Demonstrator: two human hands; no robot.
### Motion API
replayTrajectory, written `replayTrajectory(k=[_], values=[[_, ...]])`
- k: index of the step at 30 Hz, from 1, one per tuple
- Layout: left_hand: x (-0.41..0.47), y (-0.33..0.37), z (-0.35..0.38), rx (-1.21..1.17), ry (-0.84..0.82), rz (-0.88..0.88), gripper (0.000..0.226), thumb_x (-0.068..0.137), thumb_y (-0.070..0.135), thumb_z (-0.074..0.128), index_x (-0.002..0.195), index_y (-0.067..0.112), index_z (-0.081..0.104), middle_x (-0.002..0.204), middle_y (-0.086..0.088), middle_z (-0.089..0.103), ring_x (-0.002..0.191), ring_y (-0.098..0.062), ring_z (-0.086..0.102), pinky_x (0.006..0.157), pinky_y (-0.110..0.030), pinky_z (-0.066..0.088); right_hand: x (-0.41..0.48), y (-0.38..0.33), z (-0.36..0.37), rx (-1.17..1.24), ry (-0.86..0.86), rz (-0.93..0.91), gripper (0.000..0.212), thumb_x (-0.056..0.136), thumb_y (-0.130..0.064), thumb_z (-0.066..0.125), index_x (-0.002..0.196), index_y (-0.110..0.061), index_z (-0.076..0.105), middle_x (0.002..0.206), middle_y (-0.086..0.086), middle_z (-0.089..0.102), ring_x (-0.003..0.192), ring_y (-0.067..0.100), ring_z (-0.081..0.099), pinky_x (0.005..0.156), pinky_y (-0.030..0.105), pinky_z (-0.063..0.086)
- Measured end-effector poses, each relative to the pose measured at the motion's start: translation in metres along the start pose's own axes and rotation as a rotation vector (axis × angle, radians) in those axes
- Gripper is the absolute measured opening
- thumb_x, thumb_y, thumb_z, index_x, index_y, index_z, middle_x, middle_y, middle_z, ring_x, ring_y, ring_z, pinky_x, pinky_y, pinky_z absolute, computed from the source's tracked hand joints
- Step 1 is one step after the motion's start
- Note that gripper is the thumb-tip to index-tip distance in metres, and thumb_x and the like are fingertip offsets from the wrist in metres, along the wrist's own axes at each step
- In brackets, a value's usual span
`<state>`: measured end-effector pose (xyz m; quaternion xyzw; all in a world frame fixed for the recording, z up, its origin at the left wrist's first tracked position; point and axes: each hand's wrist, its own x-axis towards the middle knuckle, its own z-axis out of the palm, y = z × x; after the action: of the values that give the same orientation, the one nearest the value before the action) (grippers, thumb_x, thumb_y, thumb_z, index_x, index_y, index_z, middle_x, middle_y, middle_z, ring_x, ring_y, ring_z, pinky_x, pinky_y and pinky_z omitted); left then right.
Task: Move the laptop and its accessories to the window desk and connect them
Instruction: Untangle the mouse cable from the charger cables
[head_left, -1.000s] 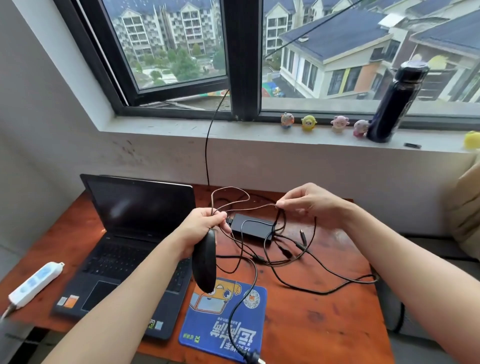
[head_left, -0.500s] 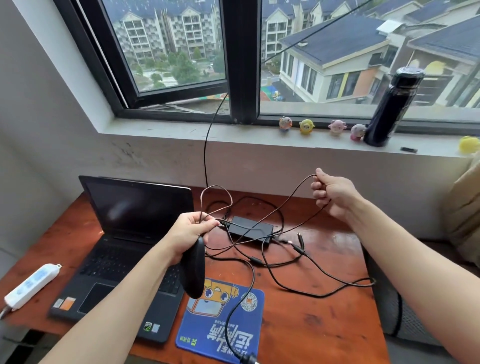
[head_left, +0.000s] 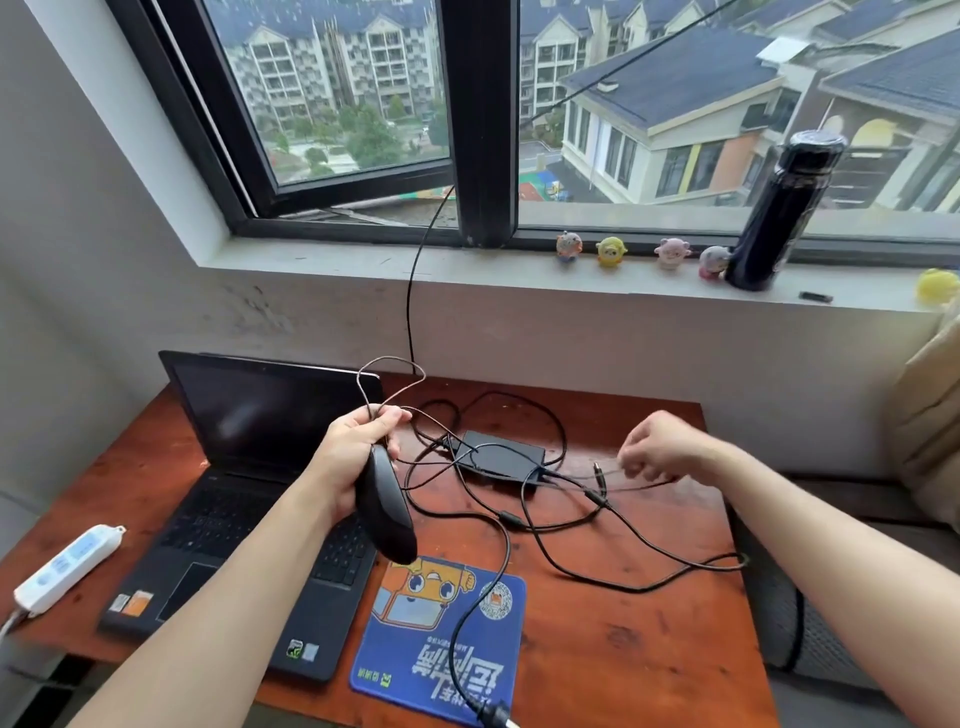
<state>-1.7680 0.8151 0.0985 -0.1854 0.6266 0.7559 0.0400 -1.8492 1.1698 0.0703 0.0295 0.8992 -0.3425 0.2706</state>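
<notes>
Mouse pad (head_left: 441, 639): it is lying at the near edge of the desk (head_left: 623, 665), just beside the laptop. The black charger cable (head_left: 623, 577) is crossing over it.
Power strip (head_left: 67, 569): it is lying at the near left corner, well apart from the cables.
Laptop (head_left: 249, 499): it is standing open on the left of the desk, with a dark screen.
Left hand (head_left: 353, 457): it is gripping the mouse (head_left: 387, 512) above the laptop's right side. The fingers are also holding loops of the thin mouse cable (head_left: 384, 374).
Right hand (head_left: 660, 447): its fingers are curling down and pinching a strand of the mouse cable. Blur is hiding the fingertips.
Hands: they are staying apart, with the thin cable running between them.
Power adapter (head_left: 501, 457): it is lying between the hands and a little farther. Its leads are tangling with the mouse cable.
Step in hand: I am judging that the person is freeing the mouse cable from the charger leads.
Doing it well: the strand should be drawn out slowly and low. The left hand should be releasing one loop at a time, so the adapter is not being dragged.
Window sill (head_left: 363, 270): a bottle (head_left: 779, 208) and small figurines (head_left: 613, 252) are standing there.
</notes>
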Motion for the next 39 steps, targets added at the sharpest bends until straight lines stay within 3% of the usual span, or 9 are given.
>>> replayTrajectory(k=[5, 12, 17, 20, 24, 26, 31, 36, 39], values=[[-0.008, 0.012, 0.012, 0.027, -0.115, 0.036, 0.015, 0.093, 0.017, 0.058, 0.087, 0.007, 0.067, 0.050, -0.006, 0.051, 0.033, -0.016, 0.046, 0.037, -0.020, 0.041, -0.001, -0.031, 0.041, -0.093, -0.174, -0.234, 0.050, 0.077, -0.006, 0.068, 0.126, -0.016, 0.061, 0.116, 0.007, 0.064, 0.102, 0.016, 0.062, 0.083, 0.024, 0.051], [-0.026, 0.026, 0.002, 0.025, -0.070, 0.055, 0.016, 0.090, 0.020, 0.058, 0.090, 0.006, 0.065, 0.048, -0.006, 0.048, 0.033, -0.016, 0.043, 0.038, -0.020, 0.038, -0.011, -0.096, 0.127, -0.033, -0.424, -0.539, 0.099, 0.062, -0.044, 0.088, 0.145, -0.035, 0.034, 0.152, -0.004, 0.033, 0.138, 0.011, 0.030, 0.110, 0.027, 0.027], [-0.050, 0.034, -0.033, -0.075, 0.025, 0.074, 0.017, 0.091, 0.020, 0.055, 0.092, 0.005, 0.061, 0.047, -0.003, 0.044, 0.036, -0.013, 0.040, 0.037, -0.021, 0.037, -0.020, -0.112, 0.201, -0.012, -0.382, -0.587, 0.078, 0.060, -0.048, 0.087, 0.126, -0.033, 0.050, 0.135, -0.001, 0.049, 0.118, 0.017, 0.055, 0.094, 0.028, 0.045], [-0.058, 0.038, -0.056, -0.198, 0.024, 0.073, 0.018, 0.093, 0.023, 0.050, 0.089, 0.007, 0.058, 0.044, 0.001, 0.040, 0.034, -0.010, 0.039, 0.034, -0.020, 0.037, -0.029, -0.127, 0.235, 0.052, -0.387, -0.550, 0.077, 0.056, -0.052, 0.085, 0.123, -0.035, 0.050, 0.124, -0.004, 0.054, 0.079, 0.013, 0.065, 0.064, 0.027, 0.053], [-0.056, 0.041, -0.092, -0.326, 0.046, 0.036, 0.024, 0.092, 0.032, 0.051, 0.081, 0.012, 0.057, 0.043, 0.004, 0.039, 0.034, -0.007, 0.038, 0.034, -0.018, 0.035, -0.027, -0.150, 0.275, 0.192, -0.454, -0.515, 0.025, 0.081, -0.036, 0.071, 0.095, -0.015, 0.069, 0.092, 0.000, 0.071, 0.082, 0.011, 0.063, 0.084, 0.039, 0.052], [-0.049, 0.041, -0.123, -0.354, 0.081, 0.016, 0.026, 0.092, 0.035, 0.053, 0.076, 0.014, 0.054, 0.044, 0.004, 0.039, 0.035, -0.008, 0.038, 0.035, -0.018, 0.035, -0.020, -0.163, 0.288, 0.350, -0.532, -0.418, 0.023, 0.092, -0.022, 0.058, 0.077, -0.007, 0.066, 0.069, 0.005, 0.069, 0.065, 0.012, 0.063, 0.074, 0.038, 0.054], [-0.014, 0.010, -0.209, -0.368, 0.522, -0.117, 0.036, 0.097, 0.025, 0.051, 0.063, 0.015, 0.042, 0.041, 0.003, 0.046, 0.037, -0.009, 0.048, 0.040, -0.016, 0.042, 0.013, -0.192, 0.300, 0.613, -0.452, -0.136, 0.026, 0.099, -0.022, 0.052, 0.078, -0.009, 0.060, 0.046, -0.005, 0.043, 0.036, 0.009, 0.044, 0.046, 0.020, 0.042], [0.031, -0.044, -0.270, -0.269, 0.791, -0.310, 0.027, 0.095, 0.020, 0.051, 0.069, 0.013, 0.050, 0.084, -0.010, 0.058, 0.068, -0.024, 0.054, 0.068, -0.033, 0.045, 0.043, -0.244, 0.346, 1.036, -0.313, 0.167, 0.015, 0.096, -0.008, 0.051, 0.084, -0.008, 0.059, 0.046, -0.004, 0.035, 0.038, 0.009, 0.035, 0.049, 0.023, 0.042], [0.053, -0.066, -0.291, -0.182, 0.811, -0.438, 0.026, 0.095, 0.024, 0.046, 0.100, 0.002, 0.058, 0.110, -0.015, 0.058, 0.092, -0.031, 0.058, 0.076, -0.040, 0.048, 0.057, -0.263, 0.374, 1.145, -0.191, 0.308, 0.012, 0.092, -0.005, 0.055, 0.081, -0.007, 0.061, 0.046, -0.002, 0.040, 0.040, 0.011, 0.042, 0.051, 0.026, 0.048]])
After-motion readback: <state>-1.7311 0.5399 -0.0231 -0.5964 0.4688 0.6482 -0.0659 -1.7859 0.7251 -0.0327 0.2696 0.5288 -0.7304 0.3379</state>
